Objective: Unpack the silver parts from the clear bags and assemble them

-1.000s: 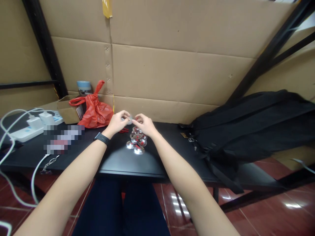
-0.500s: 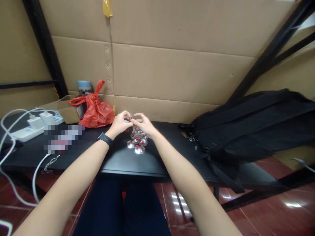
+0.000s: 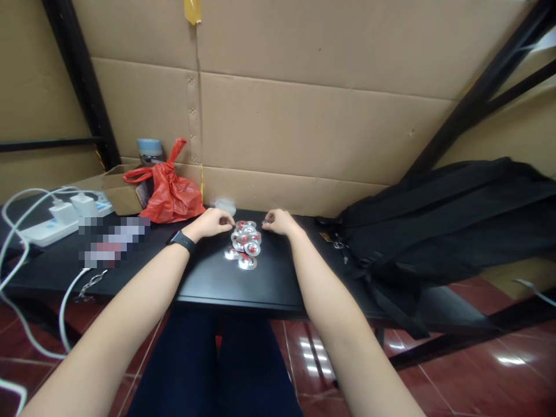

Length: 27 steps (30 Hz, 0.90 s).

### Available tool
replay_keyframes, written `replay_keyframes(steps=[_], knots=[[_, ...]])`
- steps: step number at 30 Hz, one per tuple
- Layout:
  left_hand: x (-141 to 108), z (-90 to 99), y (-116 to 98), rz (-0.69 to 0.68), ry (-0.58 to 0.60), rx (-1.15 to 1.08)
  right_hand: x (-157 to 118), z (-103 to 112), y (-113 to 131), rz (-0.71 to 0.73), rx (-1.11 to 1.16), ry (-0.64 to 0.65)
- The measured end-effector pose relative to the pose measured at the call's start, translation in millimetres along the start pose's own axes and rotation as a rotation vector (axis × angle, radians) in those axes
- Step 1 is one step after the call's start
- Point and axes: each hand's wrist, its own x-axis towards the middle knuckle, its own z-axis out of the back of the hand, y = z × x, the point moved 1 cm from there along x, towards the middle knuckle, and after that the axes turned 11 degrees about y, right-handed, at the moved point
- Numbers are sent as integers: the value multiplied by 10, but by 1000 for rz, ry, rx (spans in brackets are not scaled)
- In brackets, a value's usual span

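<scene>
A small heap of shiny metal finger cymbals (image 3: 252, 249) with red straps lies on the black table in front of me. My left hand (image 3: 215, 222), with a dark watch (image 3: 183, 240) on its wrist, is at the heap's left edge, thumb and fingertips pinched together. Across the heap, to its right, my right hand (image 3: 278, 222) hovers close to the tabletop with its fingers curled into a pinch. Something small shows at the right fingertips, too blurred to name. What the left fingertips hold, if anything, is hidden.
Behind my left hand is a whitish translucent thing (image 3: 225, 205), blurred. A red plastic bag (image 3: 174, 197), a cardboard box (image 3: 119, 191) and a white power strip (image 3: 41, 231) with cables stand left. A black backpack (image 3: 434, 226) lies right. Cardboard (image 3: 304, 127) walls the back.
My hands were together above the far end of the heap. They have now moved apart and lower, left hand to the heap's left side, right hand to its right.
</scene>
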Motion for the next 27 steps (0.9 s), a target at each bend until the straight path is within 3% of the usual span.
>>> replay_keyframes(steps=[5,14,17,21,25,27], knots=[[114,-166,-265,-179,138,97,16,9,-140,-33,-48,59],[175,-291,-255,-98,123,124,29,7,-129,-84,-76,77],[194,-323,-288,-65,99,163,17,22,-69,-83,-95,22],[178,-298,-313,-75,43,114,-49,31,157,115,126,-17],[133,-204,-308,-50,-163,-83,-172,-13,536,360,555,117],[124,-171,-291,-31,-262,-183,-236,-46,717,446,655,146]])
